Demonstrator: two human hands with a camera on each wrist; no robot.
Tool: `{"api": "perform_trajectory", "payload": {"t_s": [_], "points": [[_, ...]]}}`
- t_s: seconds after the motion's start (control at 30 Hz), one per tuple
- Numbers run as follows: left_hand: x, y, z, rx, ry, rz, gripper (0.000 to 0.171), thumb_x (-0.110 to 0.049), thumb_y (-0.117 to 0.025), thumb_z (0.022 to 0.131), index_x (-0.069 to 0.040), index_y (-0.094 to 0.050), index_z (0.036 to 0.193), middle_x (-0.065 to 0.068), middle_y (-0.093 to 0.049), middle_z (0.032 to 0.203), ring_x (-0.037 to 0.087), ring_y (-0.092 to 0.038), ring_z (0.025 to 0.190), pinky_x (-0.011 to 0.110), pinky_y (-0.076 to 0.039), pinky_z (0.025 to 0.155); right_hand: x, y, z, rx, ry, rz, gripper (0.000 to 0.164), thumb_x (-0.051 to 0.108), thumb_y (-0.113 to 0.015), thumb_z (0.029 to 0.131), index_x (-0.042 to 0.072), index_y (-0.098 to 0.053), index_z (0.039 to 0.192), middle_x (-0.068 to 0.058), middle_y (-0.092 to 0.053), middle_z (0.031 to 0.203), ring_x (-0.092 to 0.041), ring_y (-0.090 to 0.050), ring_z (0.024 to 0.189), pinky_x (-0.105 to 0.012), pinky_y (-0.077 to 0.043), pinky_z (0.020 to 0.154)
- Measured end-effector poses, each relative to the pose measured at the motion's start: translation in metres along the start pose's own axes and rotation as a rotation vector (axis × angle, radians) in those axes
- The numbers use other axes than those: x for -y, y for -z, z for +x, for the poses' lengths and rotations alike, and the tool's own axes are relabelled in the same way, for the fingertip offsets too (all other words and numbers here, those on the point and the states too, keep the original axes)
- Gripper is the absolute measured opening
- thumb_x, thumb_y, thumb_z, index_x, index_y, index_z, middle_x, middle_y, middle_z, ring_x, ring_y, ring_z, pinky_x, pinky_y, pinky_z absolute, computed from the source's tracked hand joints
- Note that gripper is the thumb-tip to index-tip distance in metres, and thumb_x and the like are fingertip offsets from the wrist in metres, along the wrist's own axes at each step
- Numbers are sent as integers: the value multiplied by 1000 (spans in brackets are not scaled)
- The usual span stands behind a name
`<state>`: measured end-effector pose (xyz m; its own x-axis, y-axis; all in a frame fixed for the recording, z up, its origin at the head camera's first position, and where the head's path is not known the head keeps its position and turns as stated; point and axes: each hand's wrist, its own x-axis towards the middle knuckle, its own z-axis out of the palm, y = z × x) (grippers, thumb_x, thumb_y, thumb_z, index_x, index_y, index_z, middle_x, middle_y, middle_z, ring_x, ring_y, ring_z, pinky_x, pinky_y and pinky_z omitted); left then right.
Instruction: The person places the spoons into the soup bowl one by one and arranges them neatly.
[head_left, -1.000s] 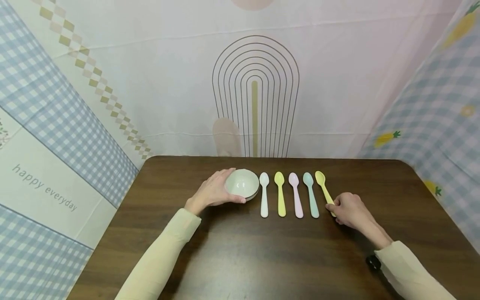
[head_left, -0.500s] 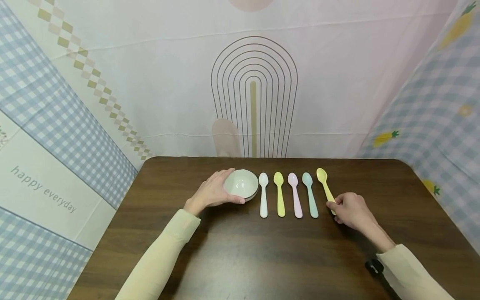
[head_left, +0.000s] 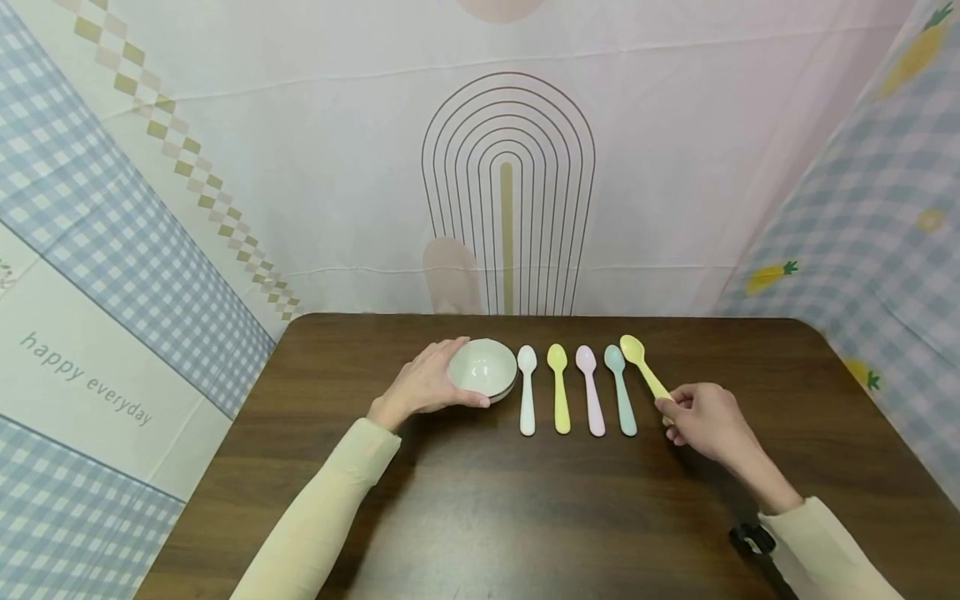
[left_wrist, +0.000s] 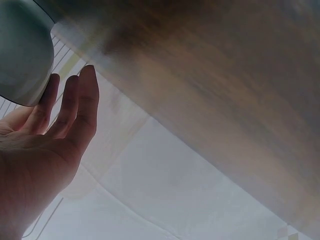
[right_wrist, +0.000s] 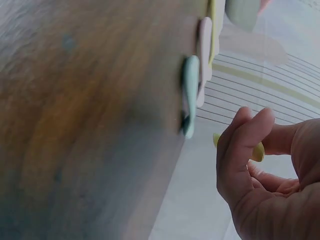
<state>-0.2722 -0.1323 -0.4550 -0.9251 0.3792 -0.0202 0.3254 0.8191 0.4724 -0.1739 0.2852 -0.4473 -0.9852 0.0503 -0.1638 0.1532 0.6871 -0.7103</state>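
Note:
In the head view my left hand (head_left: 429, 379) holds a small white bowl (head_left: 483, 368) by its left side, thumb at the near rim and fingers at the far side. The left wrist view shows the bowl (left_wrist: 25, 52) against the fingertips. My right hand (head_left: 708, 421) pinches the handle end of a yellow spoon (head_left: 647, 367), its head tilted toward the far left. In the right wrist view, the curled fingers hide most of this spoon (right_wrist: 258, 152). Closest to it lies a teal spoon (head_left: 622, 392) on the table.
Left of the teal spoon lie a pink spoon (head_left: 591, 392), another yellow spoon (head_left: 560, 390) and a white spoon (head_left: 528, 392), side by side. The white one lies close to the bowl. A patterned cloth (head_left: 345, 167) hangs behind the brown table (head_left: 480, 508).
The yellow spoon in my right hand first straightened, then its head swung left toward the teal spoon and appears slightly raised. My left hand and the bowl have stayed put.

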Motion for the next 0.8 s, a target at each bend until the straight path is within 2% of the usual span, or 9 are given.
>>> {"api": "perform_trajectory", "payload": {"t_s": [0.13,0.47,0.8], "points": [[0,0,0,1,3,-2,119,-69,-91,71,-18,-44,167,10,-57,163,31,-55,148,67,-53,109,6,2,-4,-5,15,36,29,15,-64,109,-13,-69,113,-7,-75,79,-12,-70,63,-31,-62,57],[1,-1,0,6,5,-13,119,-68,-91,71,-18,-43,168,10,-56,164,32,-55,148,66,-53,110,19,6,-14,-10,60,88,28,13,-64,109,-14,-69,114,-10,-76,79,-10,-69,61,-31,-63,59],[0,1,0,10,5,-23,118,-68,-91,72,-17,-43,168,11,-55,165,32,-54,148,68,-52,111,29,9,-18,-3,83,113,33,18,-62,111,-13,-69,120,-6,-70,78,-11,-66,59,-31,-60,56]]}}
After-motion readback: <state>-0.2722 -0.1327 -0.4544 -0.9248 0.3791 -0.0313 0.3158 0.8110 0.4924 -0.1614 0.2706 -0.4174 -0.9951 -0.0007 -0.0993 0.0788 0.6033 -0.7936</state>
